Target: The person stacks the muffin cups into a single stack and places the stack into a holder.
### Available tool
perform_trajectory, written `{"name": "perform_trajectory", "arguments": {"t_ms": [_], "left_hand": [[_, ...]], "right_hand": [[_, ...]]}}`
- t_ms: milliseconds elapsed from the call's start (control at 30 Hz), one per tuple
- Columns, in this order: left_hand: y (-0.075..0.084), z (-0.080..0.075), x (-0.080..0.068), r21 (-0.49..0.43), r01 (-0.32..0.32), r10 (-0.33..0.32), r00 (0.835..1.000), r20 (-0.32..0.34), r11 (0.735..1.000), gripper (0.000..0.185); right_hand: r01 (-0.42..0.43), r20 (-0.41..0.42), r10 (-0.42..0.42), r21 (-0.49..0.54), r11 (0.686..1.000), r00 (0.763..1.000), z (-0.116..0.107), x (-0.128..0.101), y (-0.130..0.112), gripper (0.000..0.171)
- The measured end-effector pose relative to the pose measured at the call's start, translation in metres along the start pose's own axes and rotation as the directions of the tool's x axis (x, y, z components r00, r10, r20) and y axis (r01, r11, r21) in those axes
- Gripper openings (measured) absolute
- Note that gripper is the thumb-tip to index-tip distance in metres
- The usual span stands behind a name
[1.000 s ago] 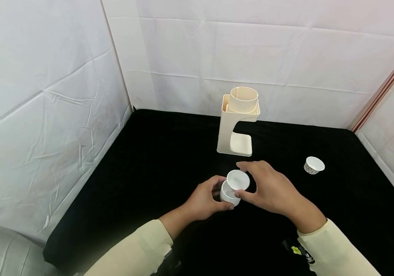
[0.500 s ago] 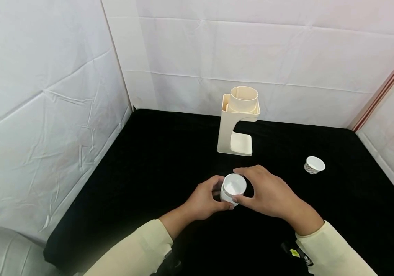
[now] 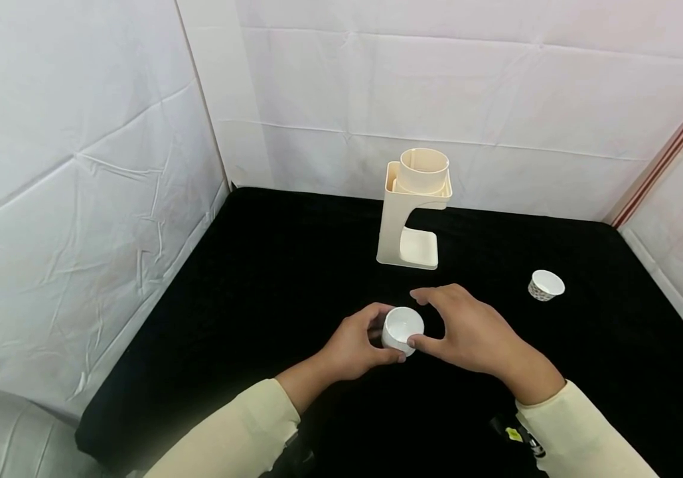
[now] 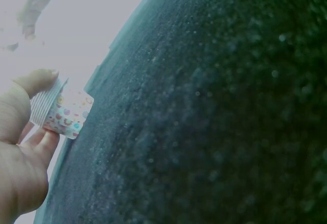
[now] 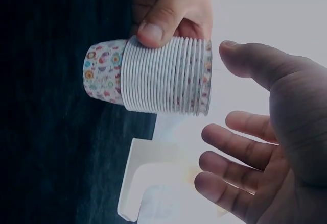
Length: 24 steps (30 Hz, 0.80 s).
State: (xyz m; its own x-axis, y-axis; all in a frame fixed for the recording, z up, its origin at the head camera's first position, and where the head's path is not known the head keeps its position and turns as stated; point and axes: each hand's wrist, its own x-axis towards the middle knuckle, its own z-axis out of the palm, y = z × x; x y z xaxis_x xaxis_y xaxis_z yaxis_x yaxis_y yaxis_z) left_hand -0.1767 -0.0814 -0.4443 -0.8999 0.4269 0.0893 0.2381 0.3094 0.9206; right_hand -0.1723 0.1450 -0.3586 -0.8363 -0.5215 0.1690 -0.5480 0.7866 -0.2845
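My left hand grips a stack of small paper cups over the black cloth, thumb on the near side. Many close-set white rims and a colourful printed pattern show on the stack in the right wrist view. The same stack appears at the left of the left wrist view, its lower cup patterned. My right hand hovers just right of the stack, fingers spread and loosely bent, with nothing between them. In the right wrist view a gap shows between the right thumb and the stack.
A cream-coloured dispenser stand with a round tube on top and a small base tray stands behind the hands. One single patterned paper cup sits to the right on the black cloth. White fabric walls border the table.
My right hand has lowered a loose cup into the stack, let it go and drawn slightly back to the right. My left hand stays in place with the stack.
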Motion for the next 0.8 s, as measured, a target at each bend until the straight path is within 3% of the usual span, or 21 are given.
{"name": "perform_trajectory", "arguments": {"t_ms": [367,800], "left_hand": [[0.000,0.000,0.001,0.013,0.009,-0.009,1.000,-0.004,1.000,0.071],[0.000,0.001,0.001,0.023,0.015,-0.015,1.000,-0.009,1.000,0.070]], "right_hand": [[-0.097,0.005,0.097,0.014,0.995,0.995,-0.008,0.004,0.029,0.070],[-0.229,0.030,0.229,0.016,0.973,0.973,-0.015,0.008,0.064,0.075]]}}
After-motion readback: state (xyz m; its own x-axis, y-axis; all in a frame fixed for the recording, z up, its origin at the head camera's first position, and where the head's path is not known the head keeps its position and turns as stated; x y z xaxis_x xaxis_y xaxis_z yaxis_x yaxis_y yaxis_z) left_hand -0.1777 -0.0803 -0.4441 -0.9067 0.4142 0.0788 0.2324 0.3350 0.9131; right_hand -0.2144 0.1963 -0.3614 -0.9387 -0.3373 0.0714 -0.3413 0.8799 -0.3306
